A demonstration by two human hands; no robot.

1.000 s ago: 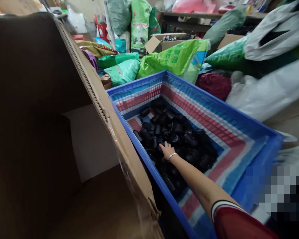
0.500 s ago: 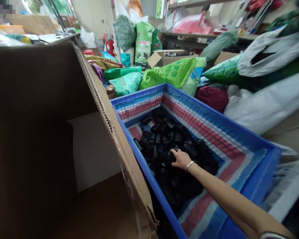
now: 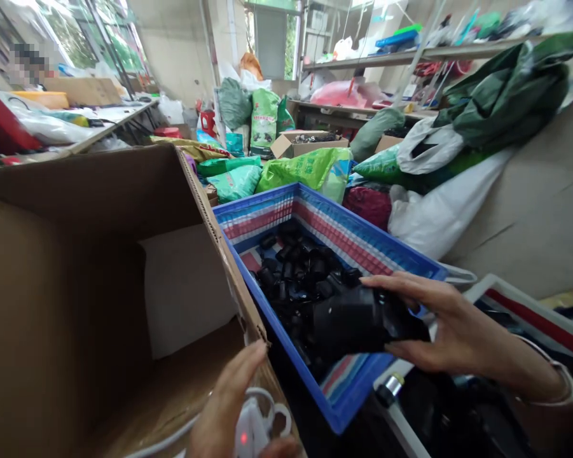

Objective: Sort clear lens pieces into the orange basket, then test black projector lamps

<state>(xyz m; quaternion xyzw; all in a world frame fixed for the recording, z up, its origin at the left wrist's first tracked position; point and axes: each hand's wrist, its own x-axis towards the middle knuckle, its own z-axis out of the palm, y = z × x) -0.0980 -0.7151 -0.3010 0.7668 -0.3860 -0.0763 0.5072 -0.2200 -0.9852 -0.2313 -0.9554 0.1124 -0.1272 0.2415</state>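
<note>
My right hand (image 3: 439,324) grips a black cylindrical plastic housing (image 3: 350,321), thumb below and fingers on top, above the near end of a blue crate (image 3: 331,410). Many similar black parts (image 3: 310,264) lie heaped in the crate on a striped red, white and blue lining. My left hand (image 3: 229,401) is at the bottom, fingers stretched out and thumb apart, its fingertips by the edge of a large cardboard box (image 3: 210,222). Between its fingers and thumb shows a white power strip (image 3: 252,426) with a red light; whether the hand touches it is unclear.
A white sheet (image 3: 181,292) lies inside the box. At right stands a pale crate (image 3: 486,283) with a red band. Green sacks (image 3: 296,168) and a white sack (image 3: 448,203) lie behind. A long table (image 3: 114,124) stands at back left, with a blurred-out person beyond it.
My right hand has risen from the heap toward me, now holding the black housing. My left hand has come into view at the bottom. The view has tilted up, showing more room.
</note>
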